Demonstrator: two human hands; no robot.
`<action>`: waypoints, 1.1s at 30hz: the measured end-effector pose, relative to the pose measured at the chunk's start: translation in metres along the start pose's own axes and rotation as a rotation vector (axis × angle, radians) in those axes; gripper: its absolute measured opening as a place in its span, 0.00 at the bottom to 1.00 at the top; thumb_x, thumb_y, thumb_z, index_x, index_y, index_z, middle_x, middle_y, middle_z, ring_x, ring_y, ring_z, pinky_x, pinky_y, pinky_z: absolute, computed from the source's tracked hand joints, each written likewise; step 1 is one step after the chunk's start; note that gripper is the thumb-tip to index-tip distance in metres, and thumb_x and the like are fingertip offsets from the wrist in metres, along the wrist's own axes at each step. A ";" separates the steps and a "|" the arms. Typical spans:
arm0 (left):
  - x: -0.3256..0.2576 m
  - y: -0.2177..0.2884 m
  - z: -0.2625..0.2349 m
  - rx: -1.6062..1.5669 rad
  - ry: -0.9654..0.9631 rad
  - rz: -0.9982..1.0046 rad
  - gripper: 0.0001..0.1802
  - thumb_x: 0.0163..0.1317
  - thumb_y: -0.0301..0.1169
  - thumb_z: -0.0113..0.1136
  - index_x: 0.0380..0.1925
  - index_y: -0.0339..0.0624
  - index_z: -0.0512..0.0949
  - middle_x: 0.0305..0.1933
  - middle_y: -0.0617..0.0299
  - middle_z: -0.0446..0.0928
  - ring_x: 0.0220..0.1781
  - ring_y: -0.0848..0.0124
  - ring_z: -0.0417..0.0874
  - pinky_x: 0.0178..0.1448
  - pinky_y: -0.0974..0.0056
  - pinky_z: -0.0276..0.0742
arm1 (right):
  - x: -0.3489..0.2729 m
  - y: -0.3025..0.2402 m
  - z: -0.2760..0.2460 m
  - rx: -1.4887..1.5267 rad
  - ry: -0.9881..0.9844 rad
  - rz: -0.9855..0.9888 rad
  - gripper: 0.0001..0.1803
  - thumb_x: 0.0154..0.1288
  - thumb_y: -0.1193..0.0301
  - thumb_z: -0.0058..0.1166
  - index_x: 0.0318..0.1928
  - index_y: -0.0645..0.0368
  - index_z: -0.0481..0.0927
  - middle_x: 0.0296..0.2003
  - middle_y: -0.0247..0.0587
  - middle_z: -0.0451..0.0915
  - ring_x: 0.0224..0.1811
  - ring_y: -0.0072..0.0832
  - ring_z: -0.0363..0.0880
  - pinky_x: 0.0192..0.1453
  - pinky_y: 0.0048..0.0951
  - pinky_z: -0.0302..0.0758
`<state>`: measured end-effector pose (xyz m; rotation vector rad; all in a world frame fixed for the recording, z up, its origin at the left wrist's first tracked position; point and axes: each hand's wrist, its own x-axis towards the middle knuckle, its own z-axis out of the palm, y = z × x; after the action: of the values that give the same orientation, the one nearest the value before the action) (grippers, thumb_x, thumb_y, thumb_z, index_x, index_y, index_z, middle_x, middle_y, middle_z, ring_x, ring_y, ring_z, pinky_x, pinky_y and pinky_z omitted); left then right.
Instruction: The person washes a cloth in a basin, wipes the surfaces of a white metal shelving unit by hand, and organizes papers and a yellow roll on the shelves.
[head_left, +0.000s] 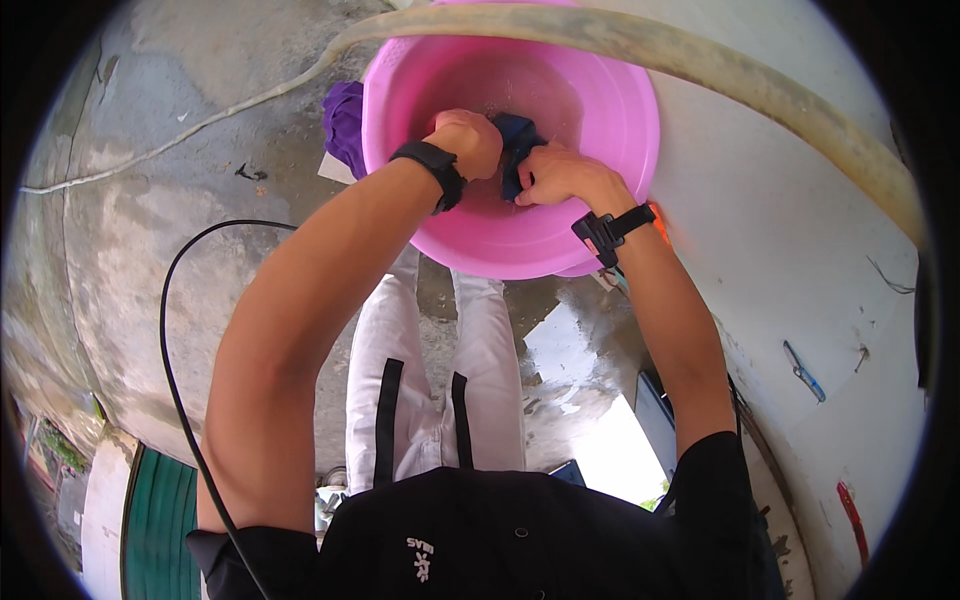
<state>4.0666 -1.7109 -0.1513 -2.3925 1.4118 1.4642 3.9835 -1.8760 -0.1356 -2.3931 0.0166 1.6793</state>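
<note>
A pink plastic basin (600, 80) stands on the wet concrete ground in front of me, with water in it. Both my hands are inside the basin. My left hand (468, 140) is closed in a fist on one end of a dark blue cloth (515, 135). My right hand (555, 175) grips the other side of the same cloth, close against the left hand. Each wrist wears a black band. Most of the cloth is hidden between the two hands.
A purple garment (345, 125) lies against the basin's left side. A thick pale hose (740, 80) arches over the basin's far rim toward the right. A black cable (170, 330) loops on the ground at left. A white wall (800, 290) runs along the right.
</note>
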 end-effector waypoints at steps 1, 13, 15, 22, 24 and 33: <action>0.003 0.002 0.001 -0.051 -0.027 -0.052 0.19 0.64 0.34 0.71 0.53 0.39 0.90 0.57 0.49 0.90 0.64 0.50 0.89 0.59 0.50 0.90 | -0.002 -0.002 -0.010 0.054 -0.085 0.021 0.24 0.67 0.50 0.71 0.46 0.60 0.94 0.68 0.55 0.83 0.72 0.58 0.77 0.76 0.54 0.75; 0.023 -0.010 -0.023 0.074 0.314 -0.088 0.18 0.71 0.36 0.71 0.59 0.44 0.87 0.58 0.53 0.90 0.60 0.54 0.93 0.58 0.50 0.92 | 0.008 0.024 -0.002 0.227 0.663 0.225 0.20 0.64 0.68 0.73 0.54 0.56 0.84 0.47 0.56 0.90 0.57 0.60 0.88 0.59 0.54 0.84; 0.011 -0.018 -0.031 0.038 0.485 -0.088 0.14 0.71 0.31 0.68 0.55 0.43 0.88 0.54 0.51 0.90 0.56 0.53 0.93 0.56 0.51 0.92 | -0.006 0.026 -0.011 0.270 0.776 0.177 0.13 0.63 0.73 0.70 0.46 0.59 0.81 0.42 0.57 0.88 0.50 0.59 0.88 0.51 0.53 0.82; -0.015 -0.030 -0.029 0.122 0.702 0.092 0.09 0.69 0.29 0.65 0.47 0.41 0.86 0.45 0.51 0.89 0.49 0.56 0.94 0.49 0.53 0.91 | -0.042 0.032 -0.025 0.243 1.087 0.031 0.11 0.64 0.77 0.68 0.41 0.62 0.77 0.36 0.53 0.84 0.42 0.55 0.85 0.46 0.50 0.79; -0.017 -0.023 -0.020 0.096 0.688 0.160 0.07 0.67 0.25 0.64 0.44 0.40 0.84 0.41 0.48 0.88 0.45 0.53 0.93 0.46 0.50 0.91 | -0.034 0.034 -0.011 0.272 1.131 -0.052 0.11 0.66 0.76 0.70 0.43 0.61 0.79 0.38 0.51 0.84 0.42 0.55 0.85 0.48 0.50 0.80; 0.009 -0.018 0.009 0.286 0.363 -0.006 0.17 0.70 0.35 0.65 0.57 0.43 0.84 0.54 0.54 0.86 0.57 0.57 0.88 0.48 0.53 0.88 | 0.000 0.012 0.008 0.208 0.692 0.044 0.27 0.65 0.72 0.76 0.64 0.54 0.83 0.52 0.51 0.86 0.63 0.54 0.82 0.62 0.51 0.82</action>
<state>4.0738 -1.7022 -0.1705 -2.5502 1.5466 0.7808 3.9742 -1.8859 -0.1401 -2.6794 0.3339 0.7394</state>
